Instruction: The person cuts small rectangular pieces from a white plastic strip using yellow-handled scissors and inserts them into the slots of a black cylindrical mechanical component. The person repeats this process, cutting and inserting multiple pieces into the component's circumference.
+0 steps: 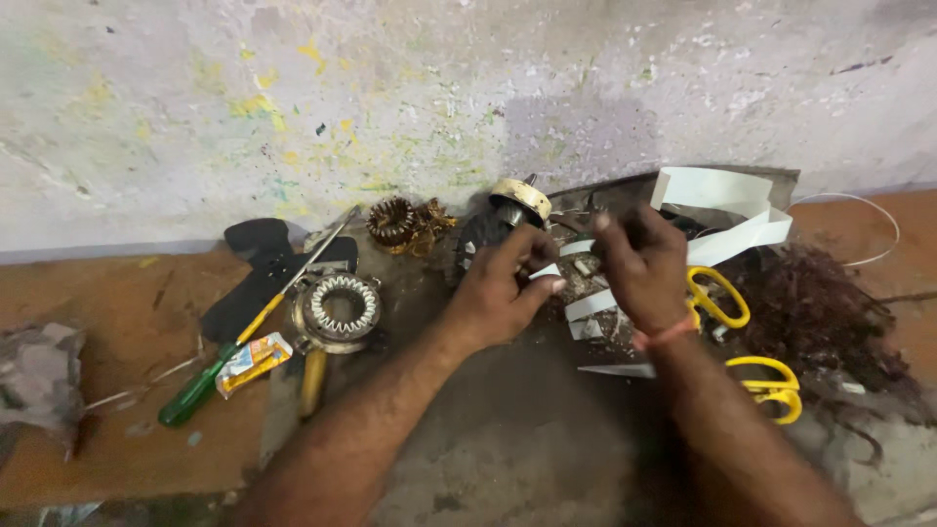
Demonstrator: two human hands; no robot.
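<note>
Your left hand (500,293) and right hand (639,263) pinch a thin white paper strip (547,270) between them, above the dirty floor. Pull hard and it may tear; the yellow-handled scissors (727,312) lie close.

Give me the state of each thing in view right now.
left hand: pinching a white strip
right hand: closed, raised over the strips
yellow scissors: lying untouched
stator ring: lying flat, unwound
copper coil: removed, by the wall
green screwdriver: lying unused

floor (508,439) | stator ring (340,307) as landmark | green-handled screwdriver (210,376) left of it | copper coil (392,221) above | yellow scissors (756,337) far right
</note>
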